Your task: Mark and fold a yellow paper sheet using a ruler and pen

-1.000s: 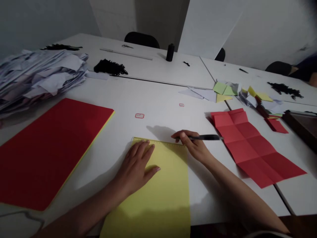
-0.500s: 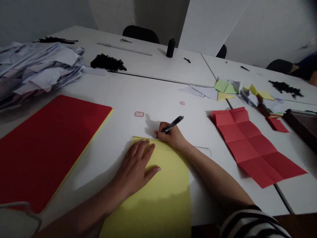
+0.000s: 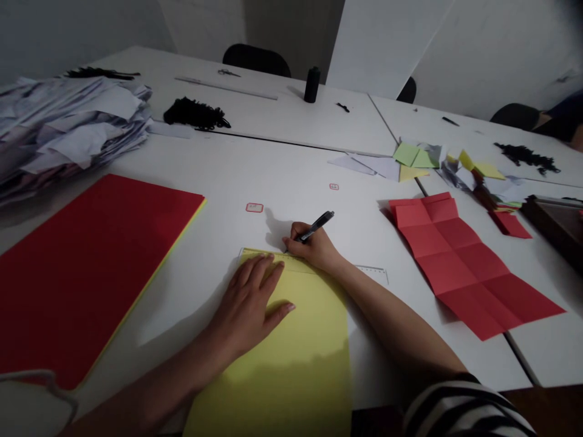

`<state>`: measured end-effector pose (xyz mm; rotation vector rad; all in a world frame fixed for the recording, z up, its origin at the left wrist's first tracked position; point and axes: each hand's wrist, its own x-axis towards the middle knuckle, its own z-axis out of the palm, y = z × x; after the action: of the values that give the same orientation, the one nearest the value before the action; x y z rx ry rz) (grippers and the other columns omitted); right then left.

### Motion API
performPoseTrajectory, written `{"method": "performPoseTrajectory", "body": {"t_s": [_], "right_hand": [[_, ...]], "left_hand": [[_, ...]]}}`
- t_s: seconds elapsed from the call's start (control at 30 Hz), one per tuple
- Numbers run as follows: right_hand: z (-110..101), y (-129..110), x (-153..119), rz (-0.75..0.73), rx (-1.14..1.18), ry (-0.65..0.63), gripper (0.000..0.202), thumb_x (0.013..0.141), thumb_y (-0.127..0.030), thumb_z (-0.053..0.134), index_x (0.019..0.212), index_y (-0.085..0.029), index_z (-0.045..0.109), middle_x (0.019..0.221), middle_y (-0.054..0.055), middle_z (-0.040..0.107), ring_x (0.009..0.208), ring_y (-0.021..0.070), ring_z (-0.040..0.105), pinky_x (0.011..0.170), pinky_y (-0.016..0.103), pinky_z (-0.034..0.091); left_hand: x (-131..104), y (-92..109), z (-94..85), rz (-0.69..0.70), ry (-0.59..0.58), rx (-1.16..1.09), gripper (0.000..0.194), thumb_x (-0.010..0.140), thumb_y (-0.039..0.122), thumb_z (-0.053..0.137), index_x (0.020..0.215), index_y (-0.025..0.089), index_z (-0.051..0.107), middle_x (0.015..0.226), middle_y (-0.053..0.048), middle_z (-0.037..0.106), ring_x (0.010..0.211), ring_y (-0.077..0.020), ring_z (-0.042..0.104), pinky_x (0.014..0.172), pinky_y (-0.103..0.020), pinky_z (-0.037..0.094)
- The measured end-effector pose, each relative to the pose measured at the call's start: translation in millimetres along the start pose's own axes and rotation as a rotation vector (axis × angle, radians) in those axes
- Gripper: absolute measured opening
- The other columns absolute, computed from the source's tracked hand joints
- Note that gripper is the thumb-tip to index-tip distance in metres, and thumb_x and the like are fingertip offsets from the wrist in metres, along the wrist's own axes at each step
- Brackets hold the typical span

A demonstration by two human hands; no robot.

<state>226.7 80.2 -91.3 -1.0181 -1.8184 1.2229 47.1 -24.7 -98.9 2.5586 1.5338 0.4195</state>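
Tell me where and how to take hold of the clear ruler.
The clear ruler is probably best pinched across its long edges at the right end, from the right: that flat end juts past the yellow sheet, while the left hand and right hand crowd the rest.

Left hand [image 3: 246,306] flat on a yellow sheet [image 3: 291,370] and clear ruler [image 3: 372,275], right hand [image 3: 315,247] holding a black pen [image 3: 320,224] at the sheet's far edge, red sheet [image 3: 104,261] at left, creased red paper [image 3: 460,255] at right, black cylinder [image 3: 312,85] far on the white worktop [image 3: 204,164]
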Motion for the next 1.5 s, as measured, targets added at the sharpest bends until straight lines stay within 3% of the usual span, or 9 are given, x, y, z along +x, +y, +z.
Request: {"method": "performPoseTrajectory", "body": {"t_s": [0.4,0.5,0.63,0.77,0.9,1.07,1.13,1.2,1.5], "right_hand": [[1,1,0,0.003,-0.004,0.001,0.028,0.078,-0.031,0.061,0.061,-0.020,0.042,0.054,-0.007,0.037,0.053,0.0083,0.032,0.050,0.023,0.027],[1,0,1,0.038,0.029,0.016,0.031,0.078,-0.038,0.064,0.061,-0.020,0.045,0.053,-0.006,0.041,0.052,0.0086,0.035,0.050,0.023,0.028],[-14,-2,6,0.138,0.299,0.193,0.038,0.078,-0.053,0.063,0.069,-0.021,0.045,0.061,-0.003,0.056,0.053,0.0091,0.044,0.052,0.022,0.036],[-46,-13,7,0.066,0.443,0.328,0.037,0.084,-0.059,0.053,0.090,-0.023,0.050,0.081,0.000,0.066,0.058,0.0089,0.052,0.057,0.022,0.044],[-56,-23,-16,-0.060,0.058,0.263,0.029,0.091,-0.048,0.052,0.100,-0.022,0.058,0.092,0.005,0.070,0.069,0.0121,0.061,0.067,0.027,0.051],[-37,-9,-64,-0.342,-0.547,-0.137,0.021,0.095,-0.022,0.049,0.110,-0.024,0.064,0.111,0.006,0.069,0.108,0.0188,0.059,0.092,0.038,0.049],[-37,-3,-79,-0.392,-0.714,-0.190,0.024,0.094,-0.019,0.050,0.114,-0.025,0.062,0.117,0.007,0.067,0.115,0.0207,0.055,0.093,0.040,0.048],[-46,0,-91,-0.410,-0.773,-0.195,0.025,0.093,-0.018,0.050,0.115,-0.025,0.061,0.119,0.007,0.066,0.115,0.0211,0.056,0.092,0.039,0.049],[-96,6,-125,-0.316,-0.627,-0.079,0.022,0.089,-0.014,0.049,0.106,-0.024,0.059,0.107,0.006,0.066,0.100,0.0195,0.059,0.085,0.038,0.050]], "left_hand": [[0,-1,1.3,-0.006,0.008,-0.013,0.062,0.088,0.052,0.052,0.137,0.015,0.042,0.143,-0.016,0.041,0.133,-0.0336,0.035,0.107,-0.051,0.035],[0,-1,0.6,-0.012,0.006,-0.025,0.061,0.088,0.051,0.052,0.137,0.016,0.043,0.142,-0.016,0.041,0.133,-0.0338,0.034,0.107,-0.051,0.035],[0,-1,-0.6,-0.010,-0.005,-0.033,0.062,0.088,0.052,0.053,0.136,0.014,0.044,0.141,-0.017,0.042,0.133,-0.0338,0.035,0.108,-0.051,0.034],[-1,-2,0.7,-0.015,0.009,-0.055,0.061,0.088,0.052,0.053,0.136,0.016,0.044,0.141,-0.017,0.043,0.133,-0.0347,0.036,0.107,-0.053,0.035],[0,-3,3.3,-0.007,0.040,-0.059,0.059,0.087,0.051,0.053,0.134,0.015,0.046,0.139,-0.018,0.044,0.131,-0.0349,0.038,0.106,-0.052,0.036],[0,-4,5.9,0.003,0.083,-0.061,0.059,0.087,0.051,0.053,0.134,0.016,0.045,0.139,-0.016,0.043,0.130,-0.0344,0.038,0.105,-0.052,0.037],[-1,-5,7.2,0.013,0.091,-0.044,0.058,0.088,0.051,0.052,0.134,0.018,0.045,0.139,-0.015,0.043,0.130,-0.0337,0.038,0.105,-0.051,0.036],[-2,-5,8.6,0.022,0.105,-0.022,0.057,0.089,0.051,0.051,0.135,0.019,0.043,0.141,-0.015,0.042,0.131,-0.0331,0.037,0.107,-0.051,0.034],[-1,-9,10.4,0.048,0.124,-0.030,0.053,0.091,0.051,0.047,0.136,0.024,0.043,0.143,-0.012,0.042,0.130,-0.0312,0.039,0.105,-0.050,0.035]]}}
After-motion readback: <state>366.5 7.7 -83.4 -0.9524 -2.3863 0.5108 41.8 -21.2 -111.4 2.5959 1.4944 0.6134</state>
